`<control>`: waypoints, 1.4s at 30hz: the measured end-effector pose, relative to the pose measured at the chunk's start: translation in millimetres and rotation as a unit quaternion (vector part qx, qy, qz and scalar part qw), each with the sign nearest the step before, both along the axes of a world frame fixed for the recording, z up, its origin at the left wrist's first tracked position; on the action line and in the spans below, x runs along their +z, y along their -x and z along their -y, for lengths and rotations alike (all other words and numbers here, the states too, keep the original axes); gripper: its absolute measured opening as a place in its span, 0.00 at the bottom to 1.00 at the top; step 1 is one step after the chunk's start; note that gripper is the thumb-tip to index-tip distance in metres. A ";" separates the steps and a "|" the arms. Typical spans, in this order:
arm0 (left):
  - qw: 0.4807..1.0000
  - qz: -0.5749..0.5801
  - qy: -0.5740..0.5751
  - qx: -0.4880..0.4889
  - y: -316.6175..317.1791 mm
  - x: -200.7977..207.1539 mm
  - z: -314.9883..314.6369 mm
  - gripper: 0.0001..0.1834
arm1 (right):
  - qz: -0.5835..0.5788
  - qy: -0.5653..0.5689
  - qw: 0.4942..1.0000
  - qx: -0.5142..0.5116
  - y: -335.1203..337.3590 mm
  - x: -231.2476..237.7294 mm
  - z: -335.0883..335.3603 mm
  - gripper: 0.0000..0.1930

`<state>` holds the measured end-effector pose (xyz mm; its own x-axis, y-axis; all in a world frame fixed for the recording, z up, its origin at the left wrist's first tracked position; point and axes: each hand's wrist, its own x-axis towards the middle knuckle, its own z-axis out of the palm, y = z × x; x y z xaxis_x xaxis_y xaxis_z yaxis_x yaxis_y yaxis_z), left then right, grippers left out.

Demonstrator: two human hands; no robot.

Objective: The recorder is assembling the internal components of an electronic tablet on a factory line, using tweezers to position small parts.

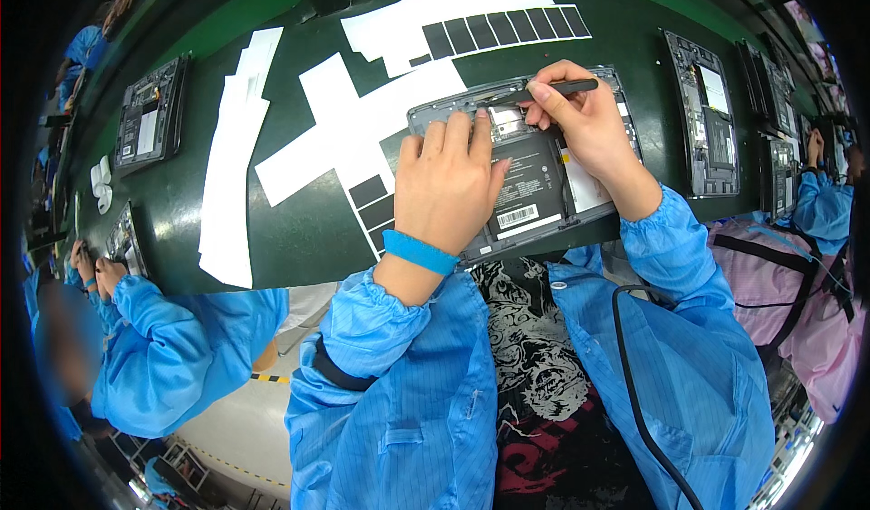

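Note:
An opened tablet-like device lies on the table in front of me, its battery and boards exposed. My left hand lies over its left part, fingers stretched out and bent a little; the fingertips touch near the far edge. A blue band circles that wrist. My right hand is closed on black tweezers, held nearly level over the device's far edge. The tweezers' tip points left, close to my left index finger; what it touches is too small to tell. A battery with a printed label shows between my hands.
White sheets with black rectangular pads lie beyond the device; more white strips are on the left. Other opened devices stand at left and right. A co-worker in blue works at left. A black cable hangs over my coat.

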<state>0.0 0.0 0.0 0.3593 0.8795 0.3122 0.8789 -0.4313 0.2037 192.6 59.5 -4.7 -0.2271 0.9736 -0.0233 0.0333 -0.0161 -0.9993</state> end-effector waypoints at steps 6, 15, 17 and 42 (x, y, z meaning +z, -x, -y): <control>0.998 -0.042 -0.047 -0.005 -5.9 -3.3 1.1 0.27 | -0.005 -0.017 1.000 0.010 0.1 -0.8 -1.8 0.07; 0.996 -0.070 -0.033 0.035 -19.5 -2.6 -0.6 0.26 | -0.020 0.013 1.000 0.006 -3.3 -3.4 -4.6 0.08; 0.995 -0.086 -0.044 0.033 -19.7 -3.0 -1.0 0.24 | -0.025 0.017 1.000 0.007 -3.5 -3.8 -6.2 0.09; 0.986 0.094 0.026 0.137 90.0 -30.1 64.0 0.26 | 0.182 -0.113 0.971 0.106 119.3 18.7 25.5 0.09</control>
